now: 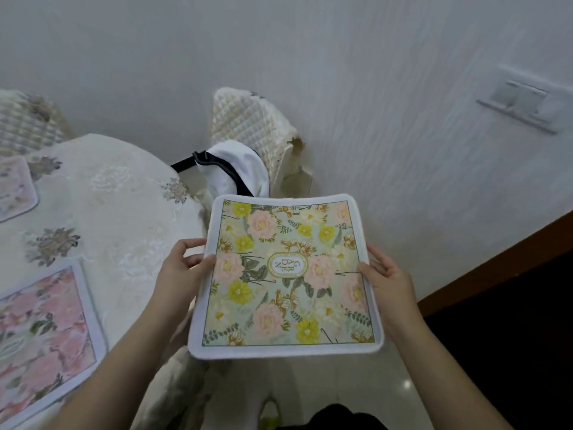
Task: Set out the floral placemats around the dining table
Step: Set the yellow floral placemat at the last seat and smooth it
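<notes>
We hold the yellow floral placemat in the air, left hand and right hand gripping opposite edges. 2 pink placemats already lie left of our hands; next we should probably carry this one left onto the table.

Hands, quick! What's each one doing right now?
Left hand: closed on the green and yellow placemat, left edge.
Right hand: closed on the same placemat, right edge.

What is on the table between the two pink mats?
In the head view, only tablecloth lies between the near pink mat and the far pink mat: pale fabric with a grey flower motif, nothing set on it.
</notes>
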{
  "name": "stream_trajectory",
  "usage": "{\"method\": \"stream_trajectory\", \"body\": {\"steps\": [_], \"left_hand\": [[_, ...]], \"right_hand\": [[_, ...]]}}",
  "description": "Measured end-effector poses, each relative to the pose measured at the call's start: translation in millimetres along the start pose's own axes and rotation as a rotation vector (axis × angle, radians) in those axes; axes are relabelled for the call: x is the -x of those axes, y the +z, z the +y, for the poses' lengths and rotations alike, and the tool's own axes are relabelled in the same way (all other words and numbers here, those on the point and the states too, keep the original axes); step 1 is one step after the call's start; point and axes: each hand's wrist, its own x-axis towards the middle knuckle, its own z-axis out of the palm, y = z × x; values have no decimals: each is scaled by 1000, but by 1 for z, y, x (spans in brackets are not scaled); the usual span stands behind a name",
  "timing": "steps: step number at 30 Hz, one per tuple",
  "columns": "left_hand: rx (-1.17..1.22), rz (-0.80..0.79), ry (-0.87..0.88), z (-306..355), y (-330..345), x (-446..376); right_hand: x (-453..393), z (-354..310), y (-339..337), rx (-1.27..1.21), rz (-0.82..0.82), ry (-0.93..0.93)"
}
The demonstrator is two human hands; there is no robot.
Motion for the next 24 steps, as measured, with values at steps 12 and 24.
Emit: {"method": "stream_trajectory", "body": {"steps": [12,24], "left_hand": [[101,236,-92,9,28,-78],[123,522,-177,15,11,-112]], "right_hand": [[-135,-26,39,32,-211,27],[-241,-45,120,124,-507,41]]}}
